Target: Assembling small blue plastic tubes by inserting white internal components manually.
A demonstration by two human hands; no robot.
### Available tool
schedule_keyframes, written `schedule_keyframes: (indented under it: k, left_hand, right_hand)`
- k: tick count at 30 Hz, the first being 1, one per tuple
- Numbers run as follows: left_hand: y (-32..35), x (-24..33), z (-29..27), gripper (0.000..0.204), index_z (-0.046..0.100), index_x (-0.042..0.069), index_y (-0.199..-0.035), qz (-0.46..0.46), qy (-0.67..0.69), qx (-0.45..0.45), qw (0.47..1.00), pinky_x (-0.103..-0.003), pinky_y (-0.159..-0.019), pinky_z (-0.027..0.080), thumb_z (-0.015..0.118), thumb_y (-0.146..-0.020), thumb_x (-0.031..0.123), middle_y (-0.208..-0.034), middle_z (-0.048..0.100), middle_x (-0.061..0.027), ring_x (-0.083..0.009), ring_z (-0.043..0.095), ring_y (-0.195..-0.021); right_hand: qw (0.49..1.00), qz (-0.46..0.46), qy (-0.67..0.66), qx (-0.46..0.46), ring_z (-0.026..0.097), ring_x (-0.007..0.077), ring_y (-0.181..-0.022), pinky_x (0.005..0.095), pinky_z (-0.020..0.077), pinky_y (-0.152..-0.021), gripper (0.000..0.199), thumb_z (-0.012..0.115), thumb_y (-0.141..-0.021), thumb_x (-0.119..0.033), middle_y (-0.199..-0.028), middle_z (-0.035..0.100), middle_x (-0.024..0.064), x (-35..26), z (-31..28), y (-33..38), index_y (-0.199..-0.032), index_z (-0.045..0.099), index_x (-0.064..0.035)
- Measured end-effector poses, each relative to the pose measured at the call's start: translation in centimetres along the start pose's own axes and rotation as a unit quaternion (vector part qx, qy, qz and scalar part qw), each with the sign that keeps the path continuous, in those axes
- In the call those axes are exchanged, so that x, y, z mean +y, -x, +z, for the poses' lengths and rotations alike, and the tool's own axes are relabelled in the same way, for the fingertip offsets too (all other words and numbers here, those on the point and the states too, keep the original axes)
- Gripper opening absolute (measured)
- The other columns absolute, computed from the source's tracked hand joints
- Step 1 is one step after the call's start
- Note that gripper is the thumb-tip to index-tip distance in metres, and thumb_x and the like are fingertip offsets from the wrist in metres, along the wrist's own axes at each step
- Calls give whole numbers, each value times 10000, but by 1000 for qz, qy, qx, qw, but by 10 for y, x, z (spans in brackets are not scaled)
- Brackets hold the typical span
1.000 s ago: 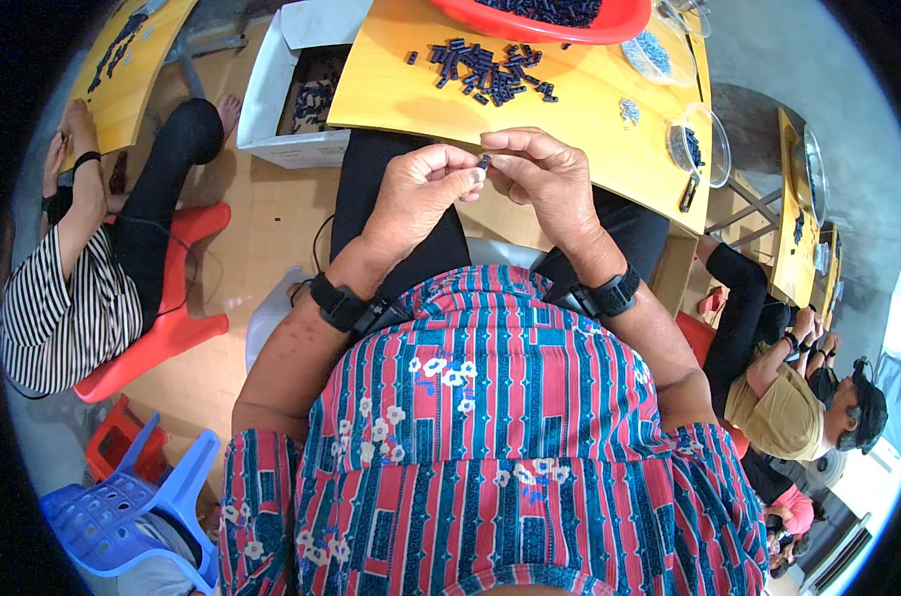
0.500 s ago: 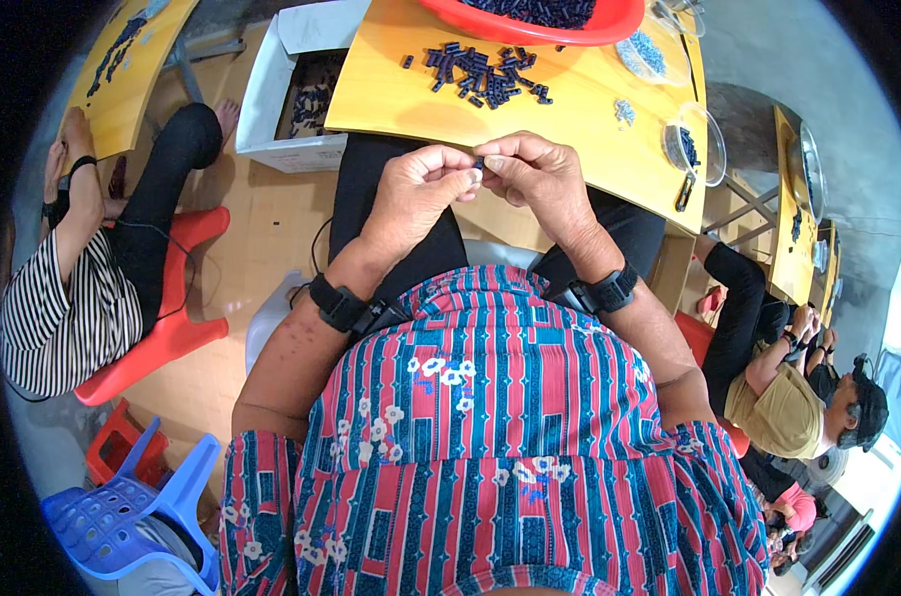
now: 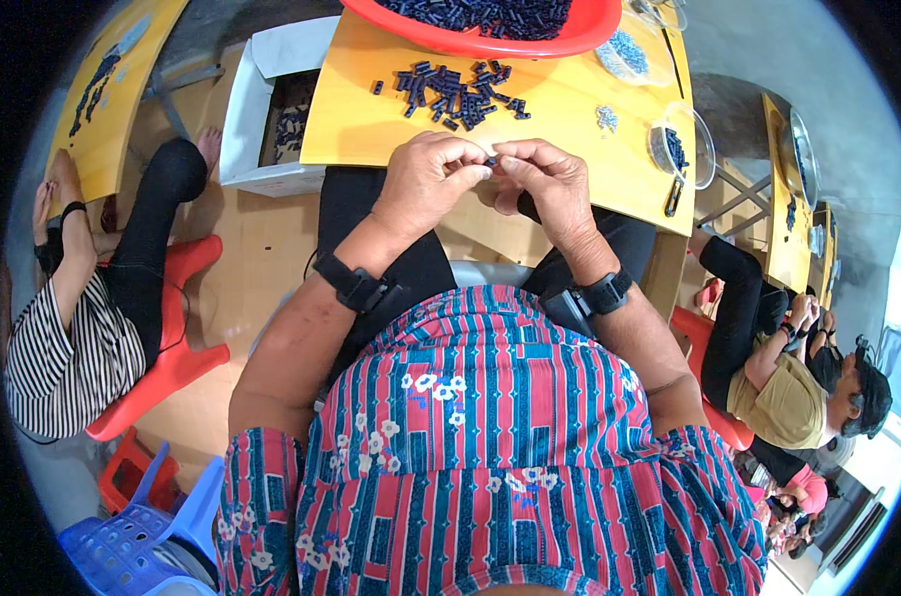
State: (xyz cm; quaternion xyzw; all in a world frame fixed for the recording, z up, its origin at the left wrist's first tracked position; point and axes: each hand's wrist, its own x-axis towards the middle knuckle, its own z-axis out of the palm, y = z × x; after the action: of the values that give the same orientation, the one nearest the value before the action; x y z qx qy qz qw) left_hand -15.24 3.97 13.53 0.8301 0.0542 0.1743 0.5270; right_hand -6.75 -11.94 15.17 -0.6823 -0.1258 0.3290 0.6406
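Observation:
My left hand (image 3: 426,184) and my right hand (image 3: 545,184) meet fingertip to fingertip at the near edge of a yellow table (image 3: 371,124). Between the fingertips both hands pinch one small dark blue part (image 3: 490,159). Beyond the hands a loose pile of the same dark blue parts (image 3: 450,89) lies on the tabletop. A red tray (image 3: 470,40) heaped with more of them stands at the far edge. Black bands sit on both wrists.
A clear round bowl (image 3: 681,149) with a few dark parts and a small heap of pale bits (image 3: 606,117) sit to the right. A white box (image 3: 267,109) stands on the floor at left. Seated people work at tables on both sides; a blue stool (image 3: 138,526) is lower left.
Both hands have stayed joined at the table's near edge, shifting only slightly while the fingers work the small part. The pile and tray have not moved.

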Motion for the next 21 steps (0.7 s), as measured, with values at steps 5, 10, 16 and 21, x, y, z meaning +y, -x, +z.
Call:
schedule_keyframes:
  k: [5,10,16,21]
  left_hand:
    - [-13,-6,14,110,675,80,-759,39,-81,3,996,-369,-699,463,712,-699,165,-707,634,-50,-250,589,-731]
    - [-14,-11,18,100,677,124,-737,85,-152,23,985,-368,-724,429,716,-685,200,-723,622,-20,-229,569,-757]
    - [-6,1,19,94,664,102,-716,101,-176,39,979,-374,-677,442,723,-673,160,-703,601,-29,-243,567,-728]
    - [-3,-2,19,93,662,140,-739,97,-193,20,976,-368,-724,426,706,-691,206,-736,584,-4,-221,559,-776]
  right_hand:
    - [998,20,24,59,575,76,-575,205,449,-468,142,596,-893,-109,-728,642,47,5,-14,-13,-987,646,-15]
    - [997,64,47,25,557,77,-504,214,428,-421,109,615,-884,-128,-643,616,43,0,-19,-21,-891,632,-20]
    - [994,80,78,-5,554,73,-499,201,426,-424,111,645,-869,-136,-628,613,35,-5,-23,-15,-881,643,-26]
    - [987,93,123,-39,566,46,-586,178,453,-520,98,673,-854,-129,-705,632,4,-14,-19,-13,-862,639,-38]
